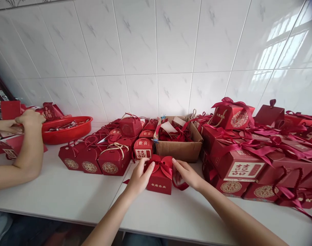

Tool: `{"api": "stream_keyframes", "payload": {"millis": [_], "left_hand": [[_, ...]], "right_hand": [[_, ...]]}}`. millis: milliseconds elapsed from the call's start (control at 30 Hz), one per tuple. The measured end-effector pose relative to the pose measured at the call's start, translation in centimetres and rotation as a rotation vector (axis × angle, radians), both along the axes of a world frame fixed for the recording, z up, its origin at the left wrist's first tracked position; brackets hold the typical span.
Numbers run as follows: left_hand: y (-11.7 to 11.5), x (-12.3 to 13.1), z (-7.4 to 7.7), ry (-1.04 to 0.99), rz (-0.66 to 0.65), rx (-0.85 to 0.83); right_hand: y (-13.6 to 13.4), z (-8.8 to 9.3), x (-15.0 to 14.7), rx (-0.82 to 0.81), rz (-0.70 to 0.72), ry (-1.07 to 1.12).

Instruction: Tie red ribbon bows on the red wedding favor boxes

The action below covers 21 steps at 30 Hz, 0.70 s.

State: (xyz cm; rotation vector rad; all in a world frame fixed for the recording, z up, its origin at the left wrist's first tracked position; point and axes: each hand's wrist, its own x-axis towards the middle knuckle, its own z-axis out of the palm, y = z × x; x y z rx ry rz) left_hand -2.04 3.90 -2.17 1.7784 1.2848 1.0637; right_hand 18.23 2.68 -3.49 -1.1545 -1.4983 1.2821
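Observation:
A small red gift box with gold lettering stands on the table in front of me, a red ribbon bow at its top. My left hand is closed on the box's upper left side, with the thumb near the bow. From the right, my right hand grips the upper right edge of the box. A loop of ribbon hangs beside the box under that hand. My fingers partly hide the top of the box.
Behind stands a cardboard carton of ribbons and tags. Finished-looking red boxes are stacked at right; more red boxes sit at left. Farther left are a red basin of small packets and another person's arm.

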Motion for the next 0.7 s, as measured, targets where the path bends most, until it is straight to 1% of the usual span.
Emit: {"api": "stream_keyframes", "payload": {"millis": [100,200,300,400,600,700], "left_hand": [[-1.6,-0.2,0.2,-0.017,-0.012,-0.05],[-3.4,-0.4,0.4,-0.016,0.022,-0.105],[-4.7,-0.6,0.4,-0.041,0.052,-0.161],[-5.3,-0.6,0.2,-0.058,0.058,-0.191],[-5.3,-0.6,0.0,-0.064,0.101,-0.154],[-5.6,-0.6,0.0,-0.068,0.08,-0.161]], "right_hand": [[-1.2,0.3,0.5,-0.019,0.081,0.014],[-2.1,0.3,1.3,-0.052,0.152,0.055],[-2.5,0.1,2.2,-0.14,0.289,0.118],[-2.6,0.0,2.8,-0.197,0.407,0.094],[-3.1,0.0,3.1,-0.156,0.449,0.071],[-3.3,0.1,2.9,-0.136,0.457,0.077]]}}
